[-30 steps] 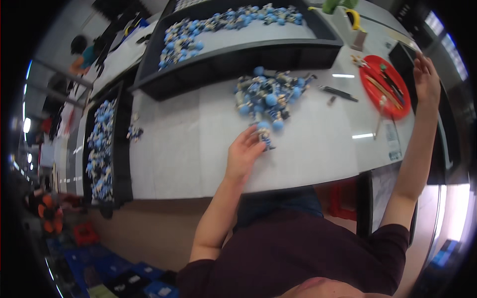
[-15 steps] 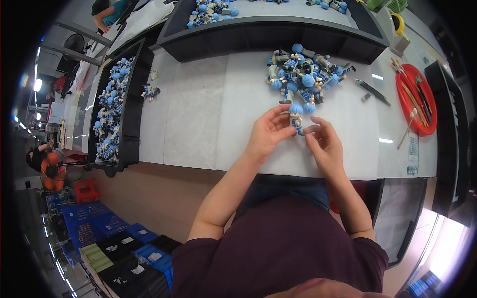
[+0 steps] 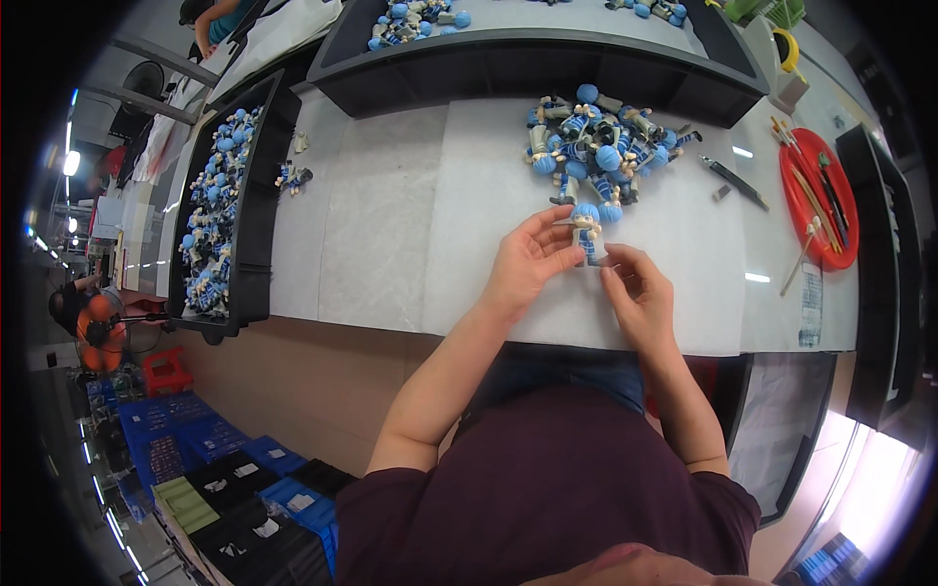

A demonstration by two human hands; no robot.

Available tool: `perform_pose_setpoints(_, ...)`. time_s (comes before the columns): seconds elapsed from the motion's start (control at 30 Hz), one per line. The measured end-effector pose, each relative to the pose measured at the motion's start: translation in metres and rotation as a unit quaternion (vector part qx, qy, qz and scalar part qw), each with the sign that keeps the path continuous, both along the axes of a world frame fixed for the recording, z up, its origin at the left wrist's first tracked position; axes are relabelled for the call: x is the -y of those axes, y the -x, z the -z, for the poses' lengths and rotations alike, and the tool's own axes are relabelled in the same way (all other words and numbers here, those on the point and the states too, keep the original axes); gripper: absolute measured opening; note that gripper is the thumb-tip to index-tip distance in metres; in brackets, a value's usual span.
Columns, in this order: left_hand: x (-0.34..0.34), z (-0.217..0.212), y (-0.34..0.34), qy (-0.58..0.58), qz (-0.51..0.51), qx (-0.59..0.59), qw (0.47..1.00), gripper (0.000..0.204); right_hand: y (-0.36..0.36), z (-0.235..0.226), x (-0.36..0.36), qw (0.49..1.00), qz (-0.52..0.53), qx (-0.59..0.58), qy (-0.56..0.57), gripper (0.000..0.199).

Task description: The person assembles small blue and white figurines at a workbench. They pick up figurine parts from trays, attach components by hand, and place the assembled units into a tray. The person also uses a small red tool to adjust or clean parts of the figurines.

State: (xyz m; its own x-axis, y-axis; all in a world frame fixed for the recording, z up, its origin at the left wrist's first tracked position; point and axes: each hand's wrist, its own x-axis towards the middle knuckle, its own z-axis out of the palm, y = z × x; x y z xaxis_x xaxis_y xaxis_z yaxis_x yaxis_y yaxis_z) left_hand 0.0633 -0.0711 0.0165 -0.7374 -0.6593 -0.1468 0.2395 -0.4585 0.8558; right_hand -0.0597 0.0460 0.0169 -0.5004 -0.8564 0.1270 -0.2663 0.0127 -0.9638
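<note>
A small toy figure with a blue cap and blue-striped body stands upright between my two hands at the near part of the white table. My left hand pinches it from the left with thumb and fingers. My right hand touches its lower part from the right with the fingertips. Just beyond lies a heap of the same blue and grey figures.
A black tray on the left holds several figures, and another long black tray runs along the back. A red round dish with sticks sits at the right, near a black pen. Blue crates stand on the floor.
My right hand came back from the red dish at the far right and now meets the left hand at the figure. The view has shifted left and closer.
</note>
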Motion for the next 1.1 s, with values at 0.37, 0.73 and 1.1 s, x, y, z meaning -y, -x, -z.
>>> perform_pose_setpoints(0.37,0.0007,0.0011,-0.0007,0.003,0.007,0.003,1.0,0.05,0.0002,-0.0001,-0.0002,1.0,0.003,0.004,-0.003,0.022)
perform_pose_setpoints(0.73,0.0019,0.0051,0.0003,-0.002,0.008,-0.005,1.0,0.048,0.0016,0.0044,-0.0006,1.0,0.005,0.002,0.002,0.022)
perform_pose_setpoints(1.1,0.0013,0.0039,-0.0003,-0.003,0.003,-0.002,1.0,0.048,0.0008,-0.0004,-0.0008,1.0,0.005,-0.002,0.001,0.02)
